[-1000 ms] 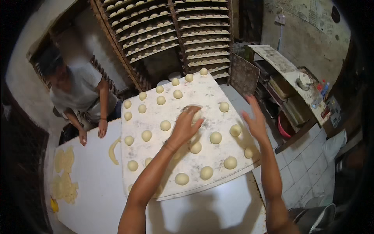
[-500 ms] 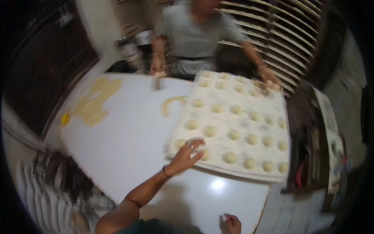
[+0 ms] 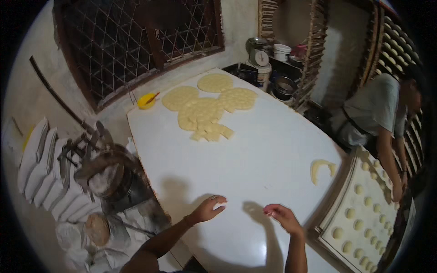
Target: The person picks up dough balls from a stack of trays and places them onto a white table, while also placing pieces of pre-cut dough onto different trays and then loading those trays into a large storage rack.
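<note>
Seeing the curved dough strip [image 3: 315, 171] ahead and right, nearer my right grip [image 3: 286, 219], whose closure I can't tell; my left grip [image 3: 205, 212] has fingers apart

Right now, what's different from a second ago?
Your left hand has left the tray of dough balls and is leftward over the table, near your right hand; neither visibly holds anything. The tray now lies apart from the curved dough strip, to its right, with the co-worker bent over it. The flat dough pieces and yellow bowl stayed put.
</note>
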Tool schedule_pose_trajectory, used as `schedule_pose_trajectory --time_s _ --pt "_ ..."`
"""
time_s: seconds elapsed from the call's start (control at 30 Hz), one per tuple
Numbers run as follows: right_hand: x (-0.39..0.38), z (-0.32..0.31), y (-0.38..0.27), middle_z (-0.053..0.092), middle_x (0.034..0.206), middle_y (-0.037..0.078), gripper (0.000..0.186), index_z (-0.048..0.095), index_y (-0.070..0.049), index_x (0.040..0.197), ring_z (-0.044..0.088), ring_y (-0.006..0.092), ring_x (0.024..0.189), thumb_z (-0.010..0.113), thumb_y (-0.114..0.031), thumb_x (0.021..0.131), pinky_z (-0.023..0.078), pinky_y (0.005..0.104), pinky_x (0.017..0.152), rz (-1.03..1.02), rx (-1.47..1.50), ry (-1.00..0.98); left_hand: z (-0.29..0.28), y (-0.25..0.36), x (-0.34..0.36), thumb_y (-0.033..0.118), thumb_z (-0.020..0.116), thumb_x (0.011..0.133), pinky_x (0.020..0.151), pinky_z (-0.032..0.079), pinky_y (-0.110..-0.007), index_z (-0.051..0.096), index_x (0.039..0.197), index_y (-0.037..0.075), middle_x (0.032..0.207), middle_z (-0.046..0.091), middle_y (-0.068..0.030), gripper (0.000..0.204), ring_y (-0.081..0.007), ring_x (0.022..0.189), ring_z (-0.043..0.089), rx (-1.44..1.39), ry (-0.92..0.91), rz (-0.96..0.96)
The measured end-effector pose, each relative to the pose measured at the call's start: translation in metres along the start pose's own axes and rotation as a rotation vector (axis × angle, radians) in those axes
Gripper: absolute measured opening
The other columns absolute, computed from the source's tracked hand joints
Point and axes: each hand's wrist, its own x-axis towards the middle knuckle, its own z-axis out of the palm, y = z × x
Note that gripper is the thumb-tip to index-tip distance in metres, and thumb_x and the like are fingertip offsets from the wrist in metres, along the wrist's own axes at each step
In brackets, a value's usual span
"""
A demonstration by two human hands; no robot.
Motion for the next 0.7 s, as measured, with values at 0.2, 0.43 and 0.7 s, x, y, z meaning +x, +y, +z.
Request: schedule_pose_trajectory --time_s 0.2,0.43,0.7 --pt "0.319 0.034 0.019 0.061 0.103 0.007 0.03 0.058 -0.004 0.115 0.057 0.0144 0.091 0.057 -0.019 0.09 0.045 0.0285 0.083 -0.013 -0.223 0.078 -0.088 -0.145 0.137 0.006 0.056 0.086 0.096 0.042 -0.038 0.056 0.113 0.0 0.119 0.057 -0.0172 0.027 -0.0333 0.11 0.055 0.069 0.216 -0.053" --pt "0.519 0.101 0.038 0.055 0.12 0.02 0.043 0.055 -0.004 0.111 0.053 0.0346 0.109 0.063 -0.033 0.081 0.043 0.0429 0.092 0.104 -1.168 0.274 -0.132 -0.267 0.252 0.004 0.045 0.087 0.108 0.028 -0.044 0.044 0.132 0.001 0.14 0.041 -0.017 0.045 -0.0335 0.133 0.032 0.437 0.297 -0.07" --pt "0.313 0.084 0.087 0.065 0.098 0.01 0.041 0.057 -0.003 0.115 0.062 0.0159 0.089 0.064 -0.029 0.083 0.05 0.0322 0.077 0.191 -0.335 0.195 -0.12 -0.276 0.27 0.011 0.047 0.085 0.111 0.016 -0.051 0.042 0.137 0.009 0.147 0.035 -0.0077 0.053 -0.031 0.138 0.024 0.7 0.071 -0.054"
